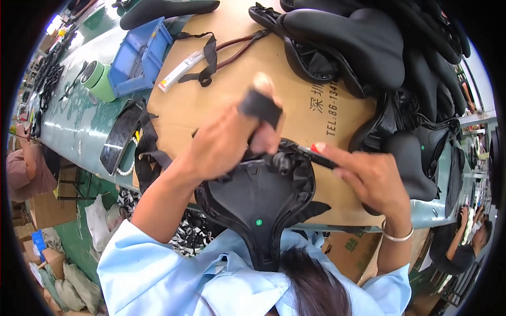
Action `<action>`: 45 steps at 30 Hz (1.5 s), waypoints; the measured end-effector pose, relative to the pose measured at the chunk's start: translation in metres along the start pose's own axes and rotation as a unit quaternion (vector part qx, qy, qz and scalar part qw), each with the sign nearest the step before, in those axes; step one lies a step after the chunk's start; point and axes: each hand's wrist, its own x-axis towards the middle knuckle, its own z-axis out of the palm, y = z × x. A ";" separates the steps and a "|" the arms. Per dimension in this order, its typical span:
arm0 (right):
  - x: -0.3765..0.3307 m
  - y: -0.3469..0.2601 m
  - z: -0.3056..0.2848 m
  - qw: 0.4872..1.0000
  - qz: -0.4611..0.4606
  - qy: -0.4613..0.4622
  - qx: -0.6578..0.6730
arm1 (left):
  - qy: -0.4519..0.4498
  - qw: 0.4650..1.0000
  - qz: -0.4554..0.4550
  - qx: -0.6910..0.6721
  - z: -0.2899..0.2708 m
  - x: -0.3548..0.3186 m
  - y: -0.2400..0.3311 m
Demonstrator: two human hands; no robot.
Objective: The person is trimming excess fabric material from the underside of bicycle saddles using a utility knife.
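Note:
A black bicycle saddle lies upside down at the table's near edge, its narrow nose toward me and its wide end away. Above the wide end is my left hand, its fingers curled closed and blurred by motion. A black band wraps one of its digits; what the fingers pinch is hidden. My right hand is closed on a slim black tool, index finger stretched along it. The tool's tip meets the loose, gathered black cover at the saddle's right rim. Its exact kind cannot be made out.
Cardboard covers the table. Black saddles pile up at right. A blue bin, green container, white narrow box and dark strap lie at left. People work at both sides.

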 end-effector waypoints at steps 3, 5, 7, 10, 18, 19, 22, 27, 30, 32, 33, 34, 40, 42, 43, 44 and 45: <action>-0.017 -0.021 0.007 0.999 0.042 -0.006 0.006 | 0.052 0.947 0.181 -0.259 -0.017 0.033 0.014; -0.031 -0.040 0.011 0.996 0.091 0.019 0.013 | 0.130 0.921 0.253 -0.267 -0.026 0.025 0.042; -0.033 -0.053 0.005 0.990 0.137 -0.003 0.037 | 0.138 0.938 0.243 -0.205 -0.032 0.020 0.050; -0.028 -0.055 -0.006 0.987 0.157 -0.018 -0.012 | 0.046 0.825 0.131 0.548 -0.002 0.021 0.034; -0.045 -0.077 0.011 0.982 0.184 0.027 -0.020 | 0.054 0.966 -0.234 0.099 -0.008 0.010 0.010; -0.049 -0.079 0.014 0.980 0.193 0.045 -0.016 | 0.074 0.969 -0.230 0.052 -0.007 0.011 0.010; -0.055 -0.087 0.018 0.974 0.214 0.074 -0.029 | 0.083 0.975 -0.208 0.006 -0.003 0.009 0.008; -0.062 -0.077 0.014 0.973 0.210 0.099 -0.006 | 0.058 0.978 -0.195 -0.050 0.014 -0.002 0.006; -0.049 -0.070 0.007 0.973 0.188 0.131 0.010 | -0.113 0.968 -0.175 0.137 0.000 -0.012 -0.017; -0.041 -0.072 -0.003 0.979 0.184 0.080 -0.039 | -0.097 0.978 -0.158 0.098 0.004 -0.010 -0.009; -0.041 -0.074 -0.003 0.978 0.186 0.080 -0.042 | -0.080 0.985 -0.144 0.059 0.007 -0.009 -0.005; -0.038 -0.075 -0.003 0.981 0.170 0.059 -0.076 | -0.043 0.981 -0.188 -0.020 0.007 -0.010 -0.004; -0.049 -0.093 0.005 0.975 0.199 -0.001 -0.100 | 0.104 0.977 -0.116 -0.146 -0.016 -0.008 -0.008; -0.053 -0.098 0.009 0.972 0.210 0.001 -0.107 | 0.127 0.973 -0.032 -0.190 -0.020 -0.010 -0.017; -0.057 -0.101 0.009 0.969 0.221 0.002 -0.111 | 0.117 0.973 -0.033 -0.196 -0.013 -0.005 -0.013; -0.061 -0.104 0.011 0.964 0.240 -0.012 -0.113 | 0.259 0.930 -0.013 -0.261 -0.005 -0.003 -0.006; -0.065 -0.106 0.013 0.959 0.258 -0.026 -0.114 | 0.394 0.862 0.005 -0.318 0.001 -0.001 -0.003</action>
